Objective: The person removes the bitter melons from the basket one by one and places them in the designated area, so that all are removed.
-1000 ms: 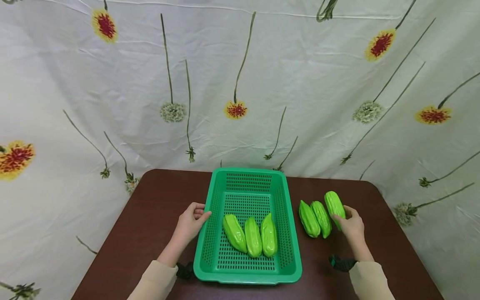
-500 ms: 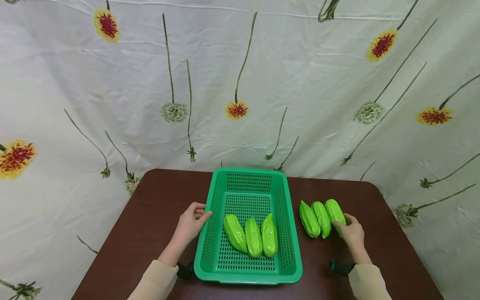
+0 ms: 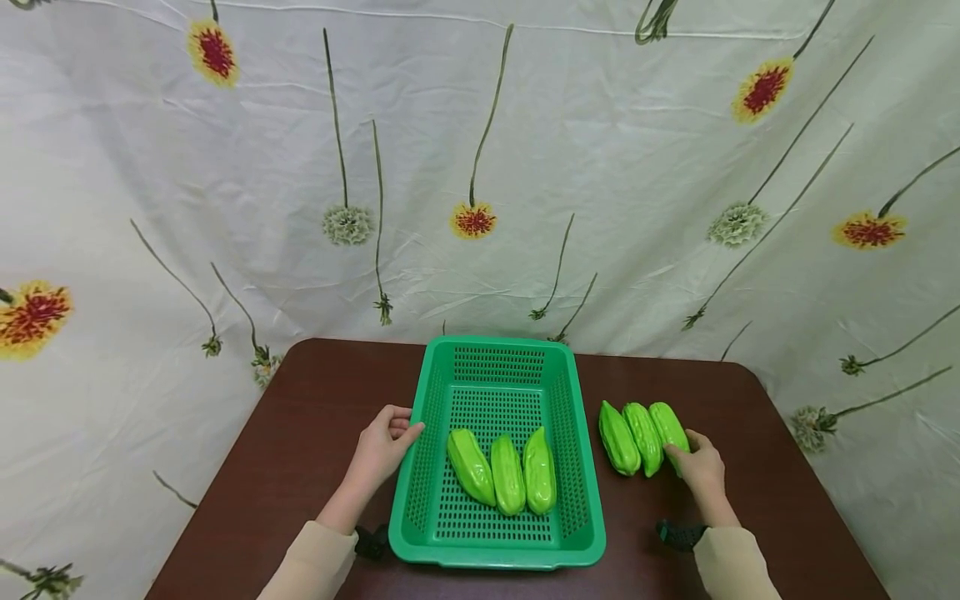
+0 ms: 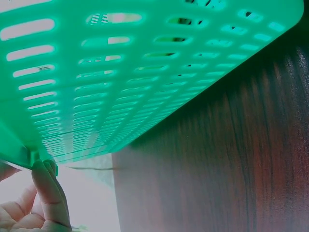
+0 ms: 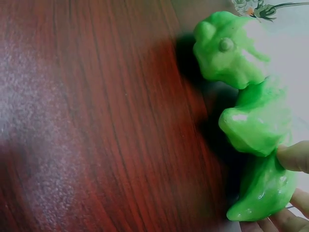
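Observation:
A green perforated plastic basket (image 3: 495, 557) stands mid-table, and my left hand (image 3: 381, 446) pinches its left rim between thumb and fingers. In the left wrist view, fingertips (image 4: 48, 186) press against the basket's edge. Three bright green bitter melons lie side by side in the basket's near half: a left one (image 3: 471, 468), a middle one (image 3: 507, 475) and a right one (image 3: 539, 473). To the right of the basket, my right hand (image 3: 703, 471) holds the near end of a bitter melon (image 5: 265, 193), thumb on one side and fingers on the other.
Two more bitter melons, one nearer the basket (image 3: 619, 440) and one in the middle (image 3: 642, 439), lie in a row beside the held one. The dark brown table (image 3: 330, 392) ends at a white flowered cloth (image 3: 420, 150) hanging behind. Dark wrist devices (image 3: 678, 535) sit under the wrists.
The right hand has lowered its bitter melon onto the table and brought it in close beside the other two. My left hand stays on the basket rim.

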Motion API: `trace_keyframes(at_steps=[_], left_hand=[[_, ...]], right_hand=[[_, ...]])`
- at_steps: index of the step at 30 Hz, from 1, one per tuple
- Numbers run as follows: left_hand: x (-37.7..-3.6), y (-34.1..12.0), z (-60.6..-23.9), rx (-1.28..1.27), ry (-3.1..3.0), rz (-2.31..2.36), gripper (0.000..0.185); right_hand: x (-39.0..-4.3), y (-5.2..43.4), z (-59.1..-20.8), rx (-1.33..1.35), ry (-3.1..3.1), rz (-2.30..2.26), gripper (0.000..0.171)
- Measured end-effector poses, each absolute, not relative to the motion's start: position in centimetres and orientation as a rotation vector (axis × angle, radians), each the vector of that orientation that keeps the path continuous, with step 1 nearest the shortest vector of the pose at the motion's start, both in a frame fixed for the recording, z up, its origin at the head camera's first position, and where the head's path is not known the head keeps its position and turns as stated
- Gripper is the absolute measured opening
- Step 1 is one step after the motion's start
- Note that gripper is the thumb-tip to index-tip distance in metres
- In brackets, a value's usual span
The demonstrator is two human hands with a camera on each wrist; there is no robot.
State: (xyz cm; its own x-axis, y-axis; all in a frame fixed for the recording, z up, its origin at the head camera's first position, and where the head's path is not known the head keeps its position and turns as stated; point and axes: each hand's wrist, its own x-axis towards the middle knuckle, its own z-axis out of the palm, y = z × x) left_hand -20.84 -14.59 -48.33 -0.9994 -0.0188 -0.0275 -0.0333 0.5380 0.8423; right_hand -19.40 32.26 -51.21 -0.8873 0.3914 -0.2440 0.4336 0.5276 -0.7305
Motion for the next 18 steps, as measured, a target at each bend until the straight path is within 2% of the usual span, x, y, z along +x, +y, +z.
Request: trace_keyframes(at_steps=[18], left_hand=[[-20.9, -14.5, -48.3, -0.046, 2.740, 1.502, 0.033]], right_hand=[[-19.1, 32.2, -50.2, 0.735, 2.718, -1.362, 0.069]])
